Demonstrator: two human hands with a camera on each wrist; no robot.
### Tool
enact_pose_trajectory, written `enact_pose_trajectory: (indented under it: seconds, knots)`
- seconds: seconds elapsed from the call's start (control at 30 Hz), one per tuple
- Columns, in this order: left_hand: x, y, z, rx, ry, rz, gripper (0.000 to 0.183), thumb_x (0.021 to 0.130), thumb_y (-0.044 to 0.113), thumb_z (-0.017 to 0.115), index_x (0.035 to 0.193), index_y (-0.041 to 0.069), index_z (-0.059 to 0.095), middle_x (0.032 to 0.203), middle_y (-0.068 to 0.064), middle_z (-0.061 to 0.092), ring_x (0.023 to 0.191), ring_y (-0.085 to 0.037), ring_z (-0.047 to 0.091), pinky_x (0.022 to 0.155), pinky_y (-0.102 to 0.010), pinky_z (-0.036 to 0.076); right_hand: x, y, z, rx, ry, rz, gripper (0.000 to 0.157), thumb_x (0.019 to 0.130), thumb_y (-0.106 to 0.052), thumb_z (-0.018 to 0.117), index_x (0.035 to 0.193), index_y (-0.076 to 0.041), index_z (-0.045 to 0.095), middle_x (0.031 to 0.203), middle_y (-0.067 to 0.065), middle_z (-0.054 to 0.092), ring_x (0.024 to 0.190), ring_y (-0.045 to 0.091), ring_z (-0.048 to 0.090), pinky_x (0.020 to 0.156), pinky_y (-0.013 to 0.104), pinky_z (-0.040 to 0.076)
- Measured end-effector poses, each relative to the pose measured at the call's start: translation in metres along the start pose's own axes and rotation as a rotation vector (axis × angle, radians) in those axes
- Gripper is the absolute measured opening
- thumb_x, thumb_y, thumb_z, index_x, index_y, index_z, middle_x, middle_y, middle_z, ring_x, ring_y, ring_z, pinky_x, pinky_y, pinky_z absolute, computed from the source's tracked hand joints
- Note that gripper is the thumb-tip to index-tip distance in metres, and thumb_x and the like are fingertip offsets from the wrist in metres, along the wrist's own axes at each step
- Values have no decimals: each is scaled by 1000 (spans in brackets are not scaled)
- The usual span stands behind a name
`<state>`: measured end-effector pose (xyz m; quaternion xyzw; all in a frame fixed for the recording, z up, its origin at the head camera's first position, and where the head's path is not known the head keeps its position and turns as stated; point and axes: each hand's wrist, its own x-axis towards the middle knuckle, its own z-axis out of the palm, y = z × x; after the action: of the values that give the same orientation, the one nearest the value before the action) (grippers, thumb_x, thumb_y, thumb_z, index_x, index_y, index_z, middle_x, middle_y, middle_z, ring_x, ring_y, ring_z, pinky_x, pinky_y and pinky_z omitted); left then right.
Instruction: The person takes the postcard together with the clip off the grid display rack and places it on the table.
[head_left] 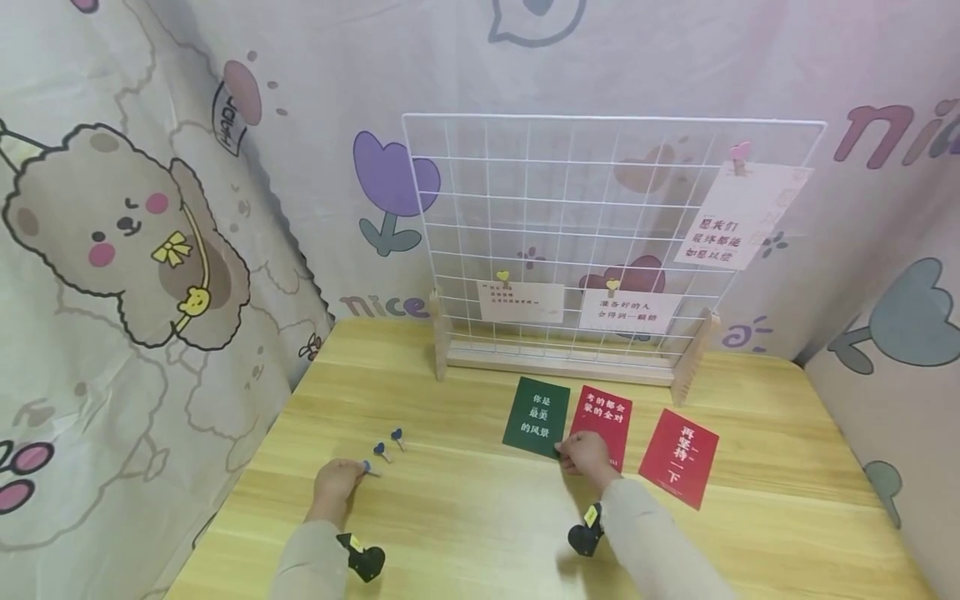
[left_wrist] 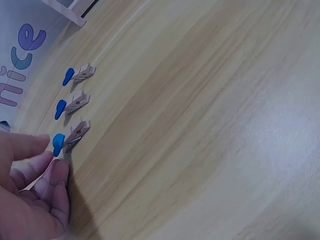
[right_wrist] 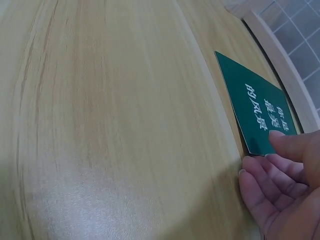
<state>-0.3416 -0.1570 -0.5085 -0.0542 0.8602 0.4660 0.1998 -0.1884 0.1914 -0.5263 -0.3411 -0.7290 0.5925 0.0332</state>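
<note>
My left hand (head_left: 339, 485) reaches to the nearest of three wooden clothespins with blue heart tops. In the left wrist view its loosely bent thumb and fingers stand around the blue top of that clothespin (left_wrist: 75, 135), without visibly gripping it. The middle clothespin (left_wrist: 76, 104) and far clothespin (left_wrist: 82, 74) lie in a row beyond. My right hand (head_left: 588, 457) pinches the lower right corner of a green card (right_wrist: 252, 107) with white writing, thumb on top and fingers by its edge. This hand overlaps a red card (head_left: 603, 417) in the head view; another red card (head_left: 678, 458) lies to its right.
A white wire grid (head_left: 540, 225) stands on wooden feet at the table's back. Heart-topped clothespins hold two small cards (head_left: 630, 315) low on it and a larger card (head_left: 720, 217) at upper right. Printed curtains (head_left: 330, 208) hang behind and beside the wooden table (head_left: 465, 525).
</note>
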Motion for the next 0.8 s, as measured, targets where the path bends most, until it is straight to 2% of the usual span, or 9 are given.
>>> enact_pose_trajectory:
  seconds: [0.2,0.47,0.67,0.8]
  knots:
    - [1,1,-3,17,-43,4,32,87,16,47,105,-11,47,98,-22,51,98,-39,40,85,-52,30,1,3,-3,32,-26,-25,14,80,-4,55,85,9,56,71,15,59,59,19,56,56,32,50]
    - [-1,13,-1,-11,-36,50,40,87,19,42,114,-11,37,113,-29,39,104,-42,35,89,-52,29,9,4,-15,61,-4,-49,16,81,-4,53,89,9,58,75,14,61,63,21,58,59,32,50]
    - [-2,34,7,5,-61,137,42,88,18,43,118,-9,36,118,-29,38,109,-43,35,90,-50,30,11,-5,-33,82,28,-51,23,83,-11,54,96,8,57,87,17,60,70,21,58,63,31,50]
    - [-7,56,14,8,-87,204,41,87,20,44,117,-8,39,115,-27,42,104,-41,40,86,-49,36,13,-14,-48,82,39,-56,27,85,-15,54,99,8,55,93,23,57,74,23,58,65,31,50]
